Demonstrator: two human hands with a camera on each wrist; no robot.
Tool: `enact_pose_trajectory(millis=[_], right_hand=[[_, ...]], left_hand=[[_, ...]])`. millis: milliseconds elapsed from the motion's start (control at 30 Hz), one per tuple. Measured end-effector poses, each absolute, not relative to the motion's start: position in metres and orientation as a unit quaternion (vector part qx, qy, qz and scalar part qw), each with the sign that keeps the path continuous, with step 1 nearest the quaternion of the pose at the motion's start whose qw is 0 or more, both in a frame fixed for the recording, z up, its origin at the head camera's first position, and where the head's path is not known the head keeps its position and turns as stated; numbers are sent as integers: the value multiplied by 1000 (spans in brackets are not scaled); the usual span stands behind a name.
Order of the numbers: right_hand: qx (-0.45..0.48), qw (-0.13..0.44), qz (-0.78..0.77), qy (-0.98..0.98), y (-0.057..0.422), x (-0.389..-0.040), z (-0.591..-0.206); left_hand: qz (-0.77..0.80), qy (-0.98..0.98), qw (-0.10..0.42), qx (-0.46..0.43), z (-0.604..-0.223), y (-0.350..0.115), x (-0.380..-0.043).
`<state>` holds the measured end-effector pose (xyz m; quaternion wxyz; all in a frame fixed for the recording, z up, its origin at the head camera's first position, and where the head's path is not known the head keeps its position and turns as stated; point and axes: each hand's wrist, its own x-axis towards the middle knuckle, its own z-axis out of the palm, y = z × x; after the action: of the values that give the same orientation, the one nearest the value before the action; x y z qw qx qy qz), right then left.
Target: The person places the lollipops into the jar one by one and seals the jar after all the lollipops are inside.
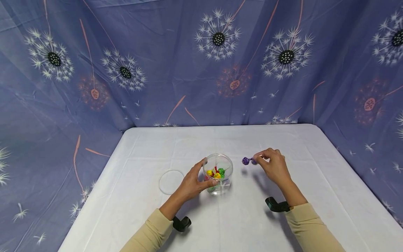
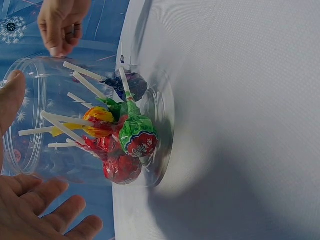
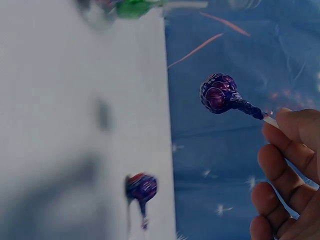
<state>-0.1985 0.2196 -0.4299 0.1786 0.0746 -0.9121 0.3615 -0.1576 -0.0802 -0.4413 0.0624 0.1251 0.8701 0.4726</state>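
A clear plastic jar (image 1: 218,164) stands on the table with several wrapped lollipops inside. Red, yellow, green (image 2: 139,135) and dark purple wrappers show through its wall, their white sticks towards the mouth. My left hand (image 1: 192,183) holds the jar near its rim, thumb on one side and fingers on the other. To the right of the jar, my right hand (image 1: 273,166) pinches a purple lollipop (image 3: 218,93) by its white stick, above the table. A second purple lollipop (image 3: 142,187) lies on the cloth near that hand, partly covered by it in the head view.
Left of the jar lies a clear round lid (image 1: 160,182) on the white-covered table (image 1: 138,150). A blue curtain with dandelion prints (image 1: 176,70) hangs behind and around the table.
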Motion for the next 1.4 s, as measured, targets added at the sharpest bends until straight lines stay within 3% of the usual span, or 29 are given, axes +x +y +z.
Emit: enact_pose_trajectory(millis=[500, 1033, 1400], right_hand=[[110, 198, 398, -889, 185, -196, -390], [166, 218, 402, -874, 156, -198, -378], [191, 203, 376, -884, 138, -196, -384]], left_hand=[[471, 872, 61, 122, -442, -81, -158], [477, 868, 57, 130, -441, -82, -159], [484, 863, 57, 132, -442, -82, -159]])
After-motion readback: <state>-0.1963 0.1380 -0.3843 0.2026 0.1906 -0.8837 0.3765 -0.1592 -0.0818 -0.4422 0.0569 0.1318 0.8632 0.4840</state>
